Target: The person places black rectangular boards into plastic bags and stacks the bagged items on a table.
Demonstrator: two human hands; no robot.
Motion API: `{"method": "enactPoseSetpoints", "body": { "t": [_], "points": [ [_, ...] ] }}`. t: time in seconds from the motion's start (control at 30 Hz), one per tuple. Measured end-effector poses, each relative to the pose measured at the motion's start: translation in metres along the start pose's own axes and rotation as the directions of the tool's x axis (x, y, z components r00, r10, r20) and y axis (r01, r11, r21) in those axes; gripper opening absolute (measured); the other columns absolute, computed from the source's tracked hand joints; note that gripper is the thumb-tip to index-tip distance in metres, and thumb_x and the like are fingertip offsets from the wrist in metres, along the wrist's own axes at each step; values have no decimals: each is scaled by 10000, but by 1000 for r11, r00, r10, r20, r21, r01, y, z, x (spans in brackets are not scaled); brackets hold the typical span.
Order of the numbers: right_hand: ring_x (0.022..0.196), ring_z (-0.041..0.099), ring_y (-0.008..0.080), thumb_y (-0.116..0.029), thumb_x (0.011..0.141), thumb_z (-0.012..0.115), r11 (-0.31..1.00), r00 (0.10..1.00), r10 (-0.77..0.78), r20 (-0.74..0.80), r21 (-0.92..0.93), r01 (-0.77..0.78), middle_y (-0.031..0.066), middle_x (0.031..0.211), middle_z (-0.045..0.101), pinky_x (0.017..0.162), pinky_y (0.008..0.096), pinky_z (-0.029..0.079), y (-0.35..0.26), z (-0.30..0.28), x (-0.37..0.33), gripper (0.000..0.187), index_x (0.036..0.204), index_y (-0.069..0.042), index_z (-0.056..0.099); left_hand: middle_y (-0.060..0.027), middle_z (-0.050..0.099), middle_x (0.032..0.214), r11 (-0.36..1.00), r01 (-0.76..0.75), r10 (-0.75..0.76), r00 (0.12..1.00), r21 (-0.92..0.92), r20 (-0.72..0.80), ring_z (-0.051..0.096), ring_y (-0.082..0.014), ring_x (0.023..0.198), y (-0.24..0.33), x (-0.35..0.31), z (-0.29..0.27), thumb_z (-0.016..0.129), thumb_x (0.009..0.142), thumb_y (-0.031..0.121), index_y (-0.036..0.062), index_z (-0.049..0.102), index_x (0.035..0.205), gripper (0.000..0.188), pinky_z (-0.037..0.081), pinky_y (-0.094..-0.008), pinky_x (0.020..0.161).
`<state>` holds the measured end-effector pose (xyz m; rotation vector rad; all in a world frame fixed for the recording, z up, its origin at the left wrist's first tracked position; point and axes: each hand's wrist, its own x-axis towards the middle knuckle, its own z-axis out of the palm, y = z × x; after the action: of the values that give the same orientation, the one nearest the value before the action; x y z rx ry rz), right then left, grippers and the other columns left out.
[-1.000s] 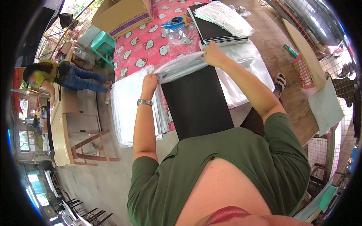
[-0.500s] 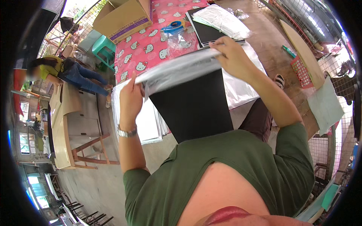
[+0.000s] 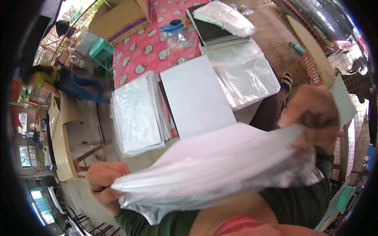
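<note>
A clear plastic bag (image 3: 189, 169), smeared by motion, is stretched across the front of my body. My left hand (image 3: 106, 181) pinches its left corner. On the other side my right hand (image 3: 315, 118), blurred, grips the bag's right end. Just beyond it lies a white board (image 3: 197, 94), with a strip of black showing along its left edge. The near end of the board is hidden by the bag, and I cannot tell whether it is inside. To the left is a stack of plastic-wrapped white sheets (image 3: 136, 114); to the right, a pile of clear plastic bags (image 3: 246, 72).
Black boards (image 3: 208, 33) with a plastic-wrapped packet (image 3: 224, 17) lie on the far right of the pink patterned table (image 3: 132, 59). A blue tape dispenser (image 3: 173, 25) and a cardboard box (image 3: 120, 21) stand farther back. A person (image 3: 67, 82) bends over a wooden table at left.
Both hands have come down toward my body and spread apart, drawing the plastic bag with them. The white board now shows where a black surface was seen.
</note>
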<state>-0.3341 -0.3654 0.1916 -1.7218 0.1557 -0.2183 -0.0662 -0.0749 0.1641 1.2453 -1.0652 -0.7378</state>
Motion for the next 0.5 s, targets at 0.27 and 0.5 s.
{"method": "enactPoseSetpoints", "body": {
  "t": [0.27, 0.5],
  "points": [
    [583, 447, 38, -58, 708, 680, 859, 925, 331, 186, 345, -377, -1, 685, 494, 519, 164, 316, 64, 12, -5, 447, 1109, 42, 509, 6, 540, 564, 637, 752, -770, 616, 169, 164, 433, -52, 469, -14, -21, -13, 659, 759, 145, -8, 626, 720, 161, 286, -211, 416],
    [691, 476, 73, -52, 761, 634, 658, 871, 422, 251, 576, -485, -10, 754, 483, 626, 202, 387, 207, 8, 12, 348, 1078, 6, 503, 63, 479, 619, 416, 894, -874, 443, -165, 197, 371, -25, 475, -169, -21, -25, 654, 783, 192, 91, 555, 737, 149, 261, -172, 413]
  ]
}}
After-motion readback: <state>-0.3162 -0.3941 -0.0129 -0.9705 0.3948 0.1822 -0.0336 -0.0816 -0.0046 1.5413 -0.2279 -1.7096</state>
